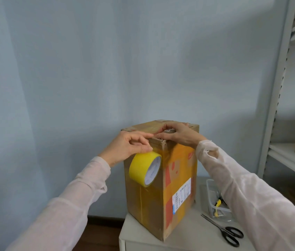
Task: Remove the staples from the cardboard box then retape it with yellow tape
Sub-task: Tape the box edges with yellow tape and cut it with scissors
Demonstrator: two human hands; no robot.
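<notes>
Standing at the surface's (pixel 188 232) front left corner, the cardboard box (pixel 161 192) was pressed on top by the flat right hand (pixel 178 134); the yellow tape (pixel 143 168) was pinched by the left hand (pixel 128 144). Rightward, scissors (pixel 224 230) and a partly sleeve-covered tray (pixel 212 200) were seen.

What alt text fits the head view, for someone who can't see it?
A person's left hand holds a yellow tape roll at the top corner of an upright cardboard box, while the right hand presses on the box's top edge. The box stands on a white cabinet, with black scissors and a clear tray to its right.
</notes>
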